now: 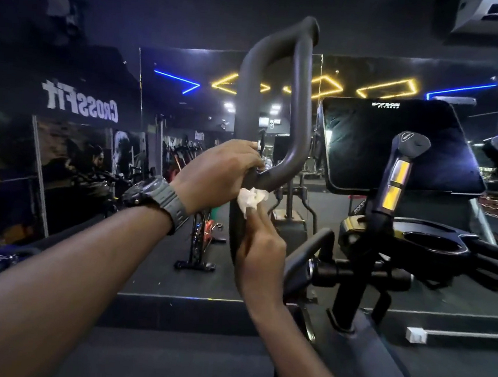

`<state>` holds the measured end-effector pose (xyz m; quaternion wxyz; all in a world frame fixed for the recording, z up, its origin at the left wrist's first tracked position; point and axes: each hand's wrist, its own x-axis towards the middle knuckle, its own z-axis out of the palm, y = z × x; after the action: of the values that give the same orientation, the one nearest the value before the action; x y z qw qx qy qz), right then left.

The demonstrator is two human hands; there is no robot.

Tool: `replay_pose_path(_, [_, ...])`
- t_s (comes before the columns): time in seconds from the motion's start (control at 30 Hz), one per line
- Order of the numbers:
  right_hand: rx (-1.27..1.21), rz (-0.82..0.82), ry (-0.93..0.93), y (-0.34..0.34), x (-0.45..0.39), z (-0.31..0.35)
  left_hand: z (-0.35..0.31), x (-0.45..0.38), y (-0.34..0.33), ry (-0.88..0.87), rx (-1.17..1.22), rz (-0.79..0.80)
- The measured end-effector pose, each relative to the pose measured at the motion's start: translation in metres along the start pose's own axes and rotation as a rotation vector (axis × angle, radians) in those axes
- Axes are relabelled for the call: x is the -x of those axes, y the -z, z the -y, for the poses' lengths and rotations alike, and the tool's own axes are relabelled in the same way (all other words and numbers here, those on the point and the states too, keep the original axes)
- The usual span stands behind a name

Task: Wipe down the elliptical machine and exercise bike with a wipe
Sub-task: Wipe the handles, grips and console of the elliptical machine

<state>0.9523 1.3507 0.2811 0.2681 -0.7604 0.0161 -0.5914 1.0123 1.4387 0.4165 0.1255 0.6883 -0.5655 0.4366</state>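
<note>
Fingers of the left hand (217,171) wrap the handlebar (300,102), right hand (261,250) pinching the wipe (251,199) beside the "VIVA FITNESS" console (397,148).

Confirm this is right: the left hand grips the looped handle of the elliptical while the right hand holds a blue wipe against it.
One detail is wrong: the wipe is white, not blue, as the head view shows. The left hand grips the looped handle and the right hand holds the wipe against it.
</note>
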Motion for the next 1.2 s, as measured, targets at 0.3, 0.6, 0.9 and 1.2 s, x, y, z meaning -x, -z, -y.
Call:
replay_pose_path(0.3, [0.406, 0.062, 0.446, -0.014, -0.035, -0.007, 0.018, 0.002, 0.005, -0.043, 0.133, -0.007])
replay_pose_path(0.6, [0.424, 0.203, 0.65, 0.022, 0.033, -0.031, 0.014, 0.038, -0.022, -0.07, 0.2, -0.102])
replay_pose_path(0.9, [0.188, 0.092, 0.023, 0.008, 0.047, -0.011, -0.012, 0.072, -0.058, -0.034, 0.281, -0.245])
replay_pose_path(1.2, [-0.006, -0.011, -0.185, 0.012, 0.034, 0.002, -0.053, 0.105, -0.078, 0.244, 0.408, -0.372])
